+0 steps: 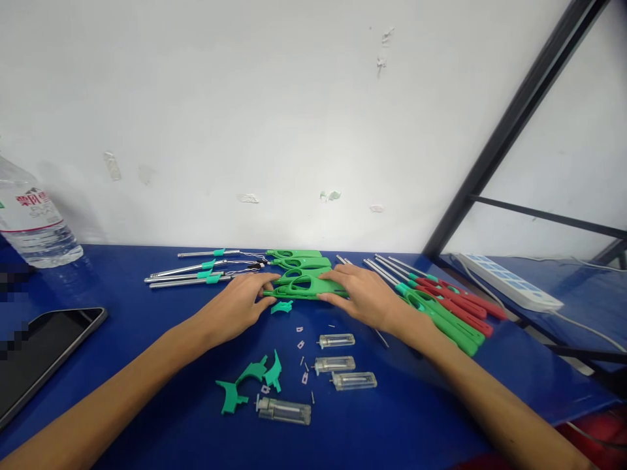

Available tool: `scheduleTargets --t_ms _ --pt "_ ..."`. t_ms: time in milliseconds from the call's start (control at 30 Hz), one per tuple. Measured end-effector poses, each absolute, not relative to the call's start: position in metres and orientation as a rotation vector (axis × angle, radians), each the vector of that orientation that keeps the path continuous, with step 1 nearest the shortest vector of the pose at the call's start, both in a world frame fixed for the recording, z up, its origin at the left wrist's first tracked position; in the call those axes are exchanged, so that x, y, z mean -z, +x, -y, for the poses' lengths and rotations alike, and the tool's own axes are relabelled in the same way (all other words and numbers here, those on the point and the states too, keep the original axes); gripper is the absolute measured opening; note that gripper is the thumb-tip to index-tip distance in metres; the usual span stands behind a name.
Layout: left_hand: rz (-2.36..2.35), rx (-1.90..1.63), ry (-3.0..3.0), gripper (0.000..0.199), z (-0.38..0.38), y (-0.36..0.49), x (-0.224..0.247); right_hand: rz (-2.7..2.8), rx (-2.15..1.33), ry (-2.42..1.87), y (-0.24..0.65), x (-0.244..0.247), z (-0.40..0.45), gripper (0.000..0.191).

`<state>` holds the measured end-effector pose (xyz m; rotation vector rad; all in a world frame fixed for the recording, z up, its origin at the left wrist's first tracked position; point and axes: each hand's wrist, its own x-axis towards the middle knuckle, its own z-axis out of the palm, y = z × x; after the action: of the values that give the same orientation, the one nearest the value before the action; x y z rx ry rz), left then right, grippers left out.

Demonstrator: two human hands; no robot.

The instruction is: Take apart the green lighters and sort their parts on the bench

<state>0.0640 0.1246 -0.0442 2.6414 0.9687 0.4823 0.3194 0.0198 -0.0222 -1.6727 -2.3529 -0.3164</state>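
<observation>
My left hand [239, 301] pinches the narrow left end of a green lighter handle shell [304, 287], thumb below and fingers above. At its right end, my right hand [366, 295] grips the same shell between thumb and fingers. More green handle shells [296, 254] lie just behind it. To the left are several metal lighter tubes [181, 269] with teal collars and thin wires. Several clear fuel tanks [336, 364] lie in front, with teal trigger pieces [230, 395], small pink parts [304, 378] and tiny pins [312, 397] around them.
Whole lighters with red [458, 301] and green handles [448, 320] lie at the right on the blue table [161, 365]. A water bottle [36, 222] and a phone [49, 352] are at the left. A white power strip [509, 281] is beyond the black metal frame [509, 130].
</observation>
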Motion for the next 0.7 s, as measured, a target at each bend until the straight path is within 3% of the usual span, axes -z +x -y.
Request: scheduleTargets --t_ms 400,700 --pt "-0.909 -0.568 2.591 0.042 -0.132 0.064 0.047 2.362 0.449 -1.724 0.322 0.023 -0.023 0.049" --pt "-0.886 -0.617 2.536 0.049 -0.132 0.066 0.052 2.422 0.346 -1.607 0.318 0.032 -0.027 0.045"
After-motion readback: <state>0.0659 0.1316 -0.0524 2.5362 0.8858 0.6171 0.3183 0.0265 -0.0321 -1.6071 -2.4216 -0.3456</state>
